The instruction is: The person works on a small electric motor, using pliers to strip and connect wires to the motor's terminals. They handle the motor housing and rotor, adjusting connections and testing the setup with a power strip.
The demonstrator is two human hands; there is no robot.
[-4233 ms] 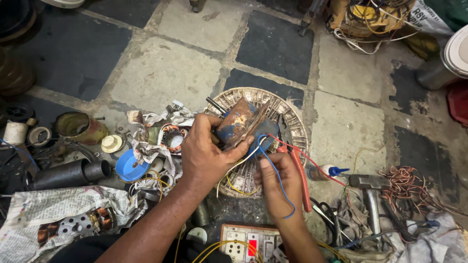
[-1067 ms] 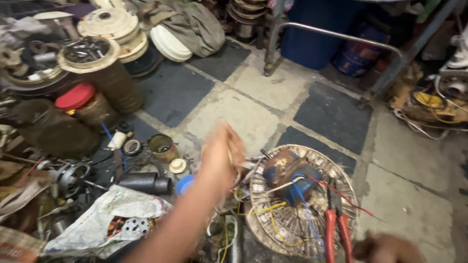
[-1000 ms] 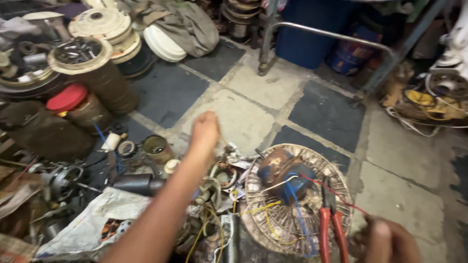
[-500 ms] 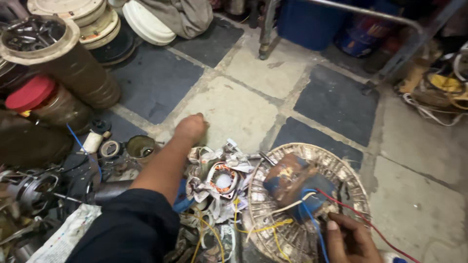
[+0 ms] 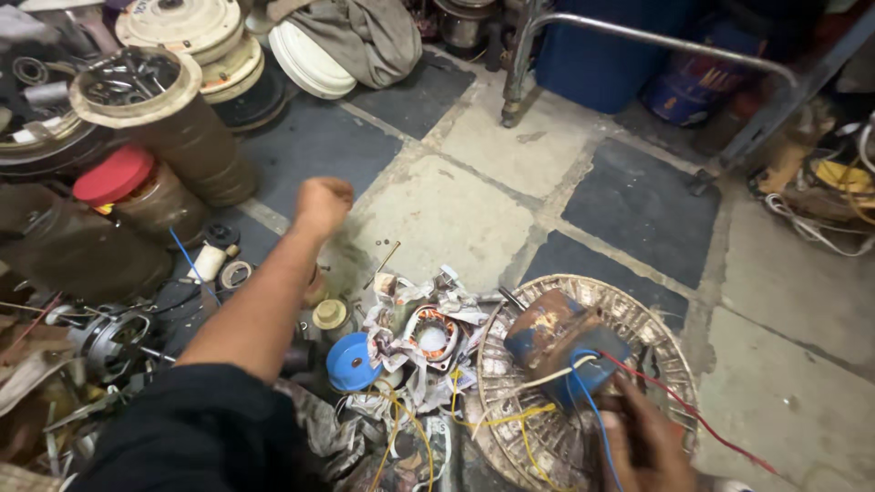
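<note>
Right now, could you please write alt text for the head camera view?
A person's left hand, closed in a fist, reaches out over a tiled floor crowded with motor parts. Their right hand rests on a round wire fan guard carrying a rusty blue motor with coloured wires.

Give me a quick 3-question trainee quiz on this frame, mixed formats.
1. True or false: the left hand is closed in a fist, reaching out over the floor tiles.
2. Where is the right hand? A) on the red-lidded jar B) at the round wire fan guard, by the rusty blue motor C) on the grey cloth
3. Fill in: the small cap beside the copper-wound stator is ____ in colour.

Key: 1 true; 2 B; 3 blue.
</note>
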